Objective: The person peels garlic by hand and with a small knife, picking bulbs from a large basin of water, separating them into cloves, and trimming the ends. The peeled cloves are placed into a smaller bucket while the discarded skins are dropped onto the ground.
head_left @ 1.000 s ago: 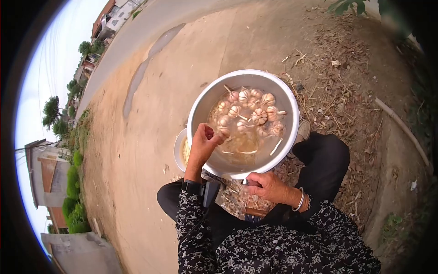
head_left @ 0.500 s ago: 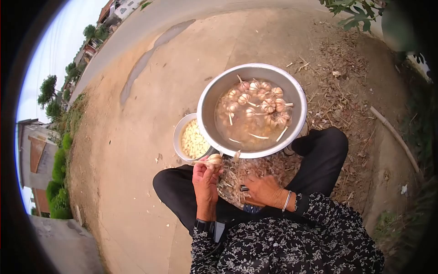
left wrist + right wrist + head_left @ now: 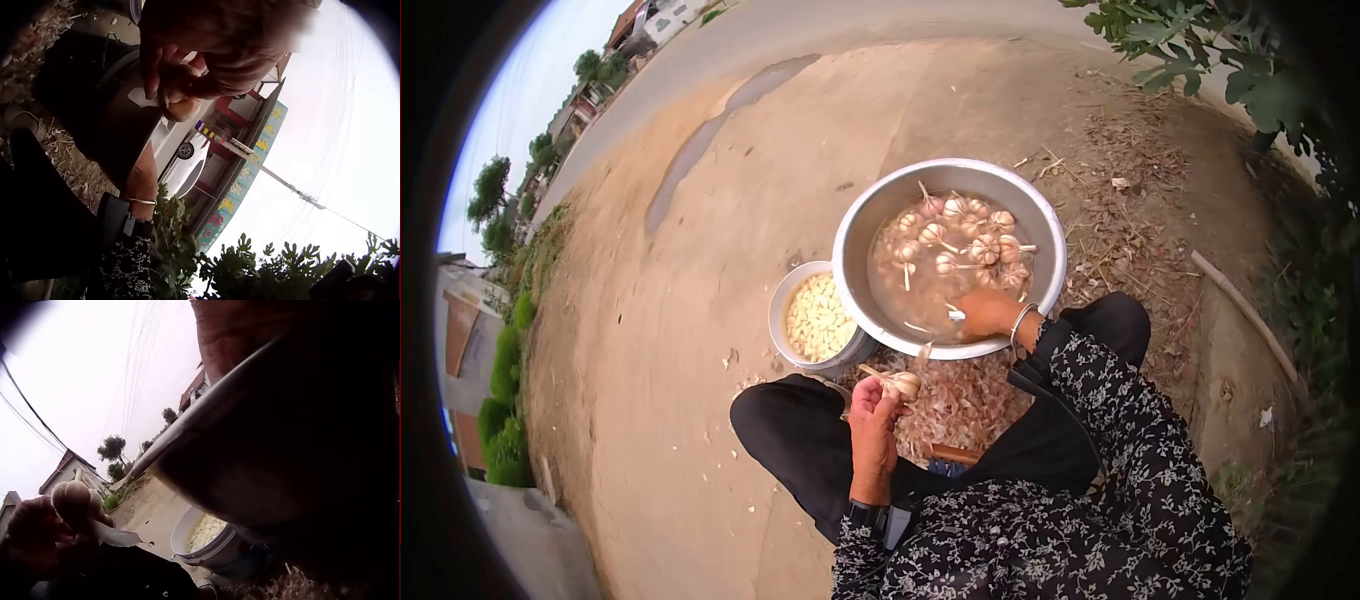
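Note:
In the head view the left hand (image 3: 874, 440) pinches a garlic bulb (image 3: 903, 385) by its base and stem, over the lap in front of the basin. A thin skin flap stands up from the bulb. The right hand (image 3: 990, 312) reaches over the near rim of the metal basin (image 3: 858, 250), its fingers at the cloudy water, around a small pale object (image 3: 955, 313). Several garlic bulbs (image 3: 985, 248) float beyond it. In the left wrist view a bulb (image 3: 182, 110) sits in the left fingers; the right wrist view shows it (image 3: 76, 499) with peel hanging.
A white tub (image 3: 774, 312) of peeled cloves stands left of the basin, close beside it. Loose skins (image 3: 960, 395) cover the ground between the legs. Dry leaves and a stick (image 3: 1245, 308) lie at the right; a leafy plant (image 3: 1170, 40) hangs at the upper right.
The left hand has come out of the basin with a bulb, back toward the lap. The right hand has moved from above the lap up into the basin. The view has shifted slightly.

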Motion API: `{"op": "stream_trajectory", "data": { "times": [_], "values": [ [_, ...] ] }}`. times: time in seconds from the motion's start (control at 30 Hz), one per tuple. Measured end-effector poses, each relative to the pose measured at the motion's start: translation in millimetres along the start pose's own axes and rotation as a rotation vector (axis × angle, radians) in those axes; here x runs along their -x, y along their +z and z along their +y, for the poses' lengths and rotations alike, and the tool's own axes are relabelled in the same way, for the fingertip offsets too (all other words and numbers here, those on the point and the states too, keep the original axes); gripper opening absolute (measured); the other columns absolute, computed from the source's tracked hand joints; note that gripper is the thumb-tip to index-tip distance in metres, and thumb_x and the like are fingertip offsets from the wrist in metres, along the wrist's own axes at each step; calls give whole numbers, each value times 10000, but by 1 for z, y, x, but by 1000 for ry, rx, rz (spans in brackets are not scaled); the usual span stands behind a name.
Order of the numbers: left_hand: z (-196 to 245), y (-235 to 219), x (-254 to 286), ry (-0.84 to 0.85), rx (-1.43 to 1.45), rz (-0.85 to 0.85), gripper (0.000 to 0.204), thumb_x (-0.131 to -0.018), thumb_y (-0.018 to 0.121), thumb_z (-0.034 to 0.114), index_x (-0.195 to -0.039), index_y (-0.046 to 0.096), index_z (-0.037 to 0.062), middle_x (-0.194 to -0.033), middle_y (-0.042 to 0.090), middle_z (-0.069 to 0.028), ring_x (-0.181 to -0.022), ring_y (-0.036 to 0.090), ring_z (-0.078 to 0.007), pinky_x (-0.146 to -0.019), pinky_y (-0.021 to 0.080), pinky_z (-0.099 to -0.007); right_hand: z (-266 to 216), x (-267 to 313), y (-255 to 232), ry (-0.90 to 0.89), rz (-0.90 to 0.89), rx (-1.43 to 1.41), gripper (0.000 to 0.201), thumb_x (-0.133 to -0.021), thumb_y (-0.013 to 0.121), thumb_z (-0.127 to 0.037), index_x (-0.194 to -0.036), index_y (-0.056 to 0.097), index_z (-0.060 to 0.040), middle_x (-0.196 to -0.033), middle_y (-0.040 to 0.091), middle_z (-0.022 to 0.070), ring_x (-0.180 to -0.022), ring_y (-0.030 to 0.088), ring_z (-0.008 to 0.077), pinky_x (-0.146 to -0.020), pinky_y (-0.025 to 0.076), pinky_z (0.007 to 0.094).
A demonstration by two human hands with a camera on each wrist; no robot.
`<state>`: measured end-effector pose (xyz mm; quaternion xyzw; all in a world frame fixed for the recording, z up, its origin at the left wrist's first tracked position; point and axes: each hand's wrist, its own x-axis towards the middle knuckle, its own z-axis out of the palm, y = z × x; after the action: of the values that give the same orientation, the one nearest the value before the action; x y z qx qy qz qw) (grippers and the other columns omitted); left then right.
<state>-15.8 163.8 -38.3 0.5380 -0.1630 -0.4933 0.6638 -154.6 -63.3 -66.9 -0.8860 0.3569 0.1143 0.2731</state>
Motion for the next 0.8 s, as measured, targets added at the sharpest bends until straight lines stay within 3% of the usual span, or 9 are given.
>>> {"op": "stream_trajectory", "data": {
  "times": [0.07,0.17,0.27,0.33,0.4,0.47,0.6,0.73,0.8],
  "values": [
    [-8,-11,-5,-25,16,-37,294,-870,570,84,-1135,472,3,-1022,618,-109,-825,613,-146,-672,506,-251,-5,-8,5,-150,-142,14,269,-703,595,-143,-925,666,-7,-896,652,227,-841,642,353,-728,494,455],
    [-10,-17,-15,-52,34,-17,284,-869,571,80,-1125,473,5,-1012,617,-100,-815,612,-142,-663,506,-248,-10,-18,4,-303,300,-154,208,-739,582,-136,-881,664,-9,-795,646,215,-761,641,348,-678,494,457],
    [-18,-29,-26,-40,39,6,280,-867,574,83,-1118,469,14,-991,616,-84,-817,606,-131,-659,498,-243,-25,-46,6,-104,-43,-60,294,-764,629,-177,-1016,614,-28,-801,649,175,-702,627,340,-638,483,431],
    [-24,-38,-32,-50,7,42,283,-866,583,94,-1114,465,28,-978,609,-64,-824,597,-119,-656,489,-237,-37,-56,23,-73,-184,-538,264,-747,666,-190,-913,629,12,-736,643,158,-646,620,289,-608,480,394],
    [-32,-47,-39,-65,24,45,284,-865,587,100,-1113,465,33,-980,607,-61,-830,595,-117,-656,488,-236,-46,-62,27,20,-169,-763,279,-756,666,-226,-846,628,36,-693,626,149,-611,599,240,-592,472,372],
    [-40,-55,-44,-83,41,42,286,-865,590,106,-1113,465,39,-982,604,-57,-835,593,-114,-656,487,-235,-52,-70,24,-126,17,-309,248,-721,641,-211,-782,646,29,-690,638,167,-677,638,295,-651,491,380],
    [-49,-66,-51,-124,76,106,289,-868,586,108,-1117,456,43,-985,602,-62,-833,595,-121,-658,488,-239,-50,-71,-21,310,239,-601,270,-716,627,-231,-821,667,14,-872,656,214,-792,639,333,-705,491,405],
    [-55,-66,-53,-143,122,89,292,-869,575,98,-1125,449,35,-990,599,-72,-835,598,-128,-661,494,-247,-14,-100,-2,52,228,-186,308,-750,594,-243,-907,647,17,-991,639,226,-889,624,355,-750,491,409],
    [-54,-65,-55,-140,103,86,289,-864,566,81,-1126,450,36,-997,598,-75,-832,599,-130,-663,495,-246,-31,-104,0,424,343,-392,315,-773,582,-232,-952,640,22,-1086,609,234,-972,604,365,-788,493,404]
  ]
}}
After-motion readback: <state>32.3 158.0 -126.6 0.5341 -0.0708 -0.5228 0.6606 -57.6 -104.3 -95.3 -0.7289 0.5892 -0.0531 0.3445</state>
